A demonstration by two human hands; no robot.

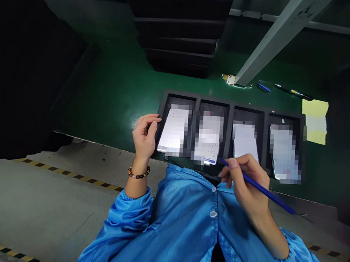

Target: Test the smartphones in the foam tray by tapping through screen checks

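My right hand (248, 180) is closed around a slim blue pen-like tool (268, 193). One end points up left toward the phones, and a thin wire-like tip sticks out at the lower right end. In front of me lies a black tray (230, 128) with several compartments, each with a phone in it, screen side up and blurred. My right hand is just below the third phone (245, 140), near the second phone (210, 136). My left hand (145, 135) holds nothing, its fingers loosely bent and apart at the tray's left edge, beside the first phone (175, 127).
Stacked black trays (180, 37) stand at the back of the green table (112, 92). A grey metal post (273, 46) rises behind the tray. A blue cap (264, 87), a black pen (294, 92) and yellow paper (316, 108) lie at the back right. Dark shapes flank both sides.
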